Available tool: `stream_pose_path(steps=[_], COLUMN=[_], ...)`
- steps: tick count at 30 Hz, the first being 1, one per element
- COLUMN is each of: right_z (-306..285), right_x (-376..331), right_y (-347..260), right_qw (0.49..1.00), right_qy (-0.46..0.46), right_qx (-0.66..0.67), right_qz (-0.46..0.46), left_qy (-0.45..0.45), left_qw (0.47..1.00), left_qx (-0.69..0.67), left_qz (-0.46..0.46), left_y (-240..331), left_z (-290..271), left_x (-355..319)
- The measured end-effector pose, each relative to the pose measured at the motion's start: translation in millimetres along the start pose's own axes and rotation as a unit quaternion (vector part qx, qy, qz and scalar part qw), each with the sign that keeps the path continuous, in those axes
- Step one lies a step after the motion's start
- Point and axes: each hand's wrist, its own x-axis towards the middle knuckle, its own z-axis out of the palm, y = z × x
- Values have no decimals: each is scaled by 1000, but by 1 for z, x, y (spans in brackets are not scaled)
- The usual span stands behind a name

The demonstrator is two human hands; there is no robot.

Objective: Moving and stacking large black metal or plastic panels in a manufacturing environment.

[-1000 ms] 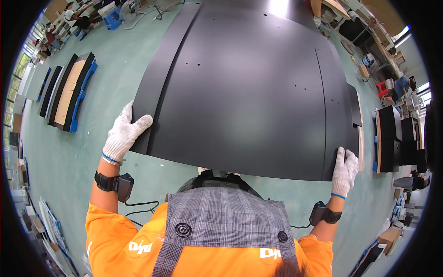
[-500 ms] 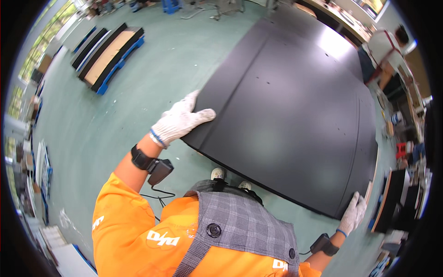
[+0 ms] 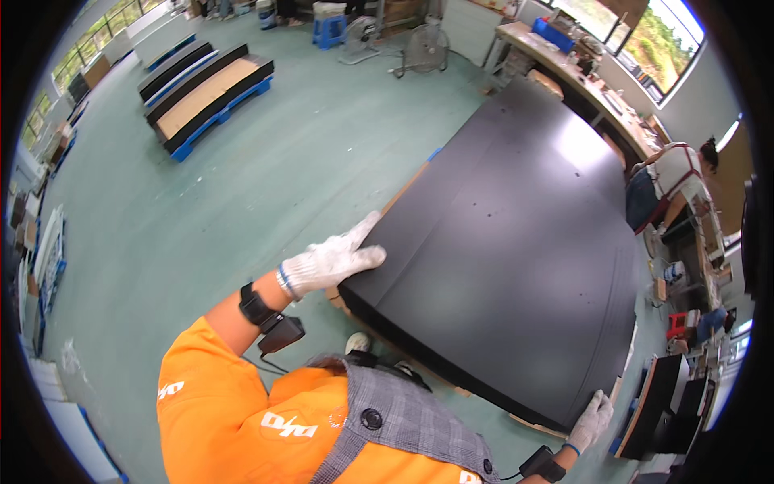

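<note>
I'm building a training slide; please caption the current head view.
White-gloved left hand and right hand on opposite sides of a large dark panel, near its closest corners.

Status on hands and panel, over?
Left hand on black panel, near left corner, thumb on top. Right hand at near right corner. Workbench by far end; co-worker off far right.

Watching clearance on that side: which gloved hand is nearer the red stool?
The right hand, at the black panel's lowest corner in view; the left hand is at its left corner, farther from the red stool.
</note>
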Motion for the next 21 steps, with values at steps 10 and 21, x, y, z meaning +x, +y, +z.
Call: stream_pose_path(steps=[10,21], right_z=[1,-2], right_x=[-6,-4], right_y=[1,-11], right_qw=[999,999], right_qy=[17,-33], right_qx=[-4,-39], right_qz=[-35,-16], left_qy=[-34,-34], left_qw=[997,999], left_qx=[74,24], left_qz=[9,22], left_y=[-13,-28], left_z=[-19,-29], left_x=[-24,-23])
